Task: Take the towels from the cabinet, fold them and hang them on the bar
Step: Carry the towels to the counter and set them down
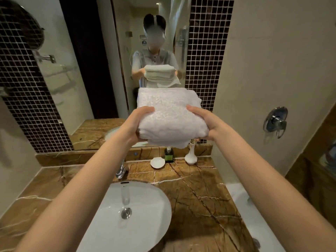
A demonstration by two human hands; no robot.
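A stack of folded white towels (170,117) is held in the air above the back of the washbasin counter, in front of the mirror. My left hand (135,123) grips its left side, thumb on top and fingers underneath. My right hand (204,120) grips the right side the same way. The mirror (101,57) reflects the stack, with one loose corner hanging from its bottom. A towel rack (60,70) shows as a reflection at the mirror's left. No cabinet is in view.
Below my arms lies a brown marble counter (196,193) with a white sink (138,211) and chrome tap (121,170). A shell dish (157,162), dark soap bottle (169,155) and white vase (191,155) stand along the back ledge. A chrome valve (275,120) sits on the right wall.
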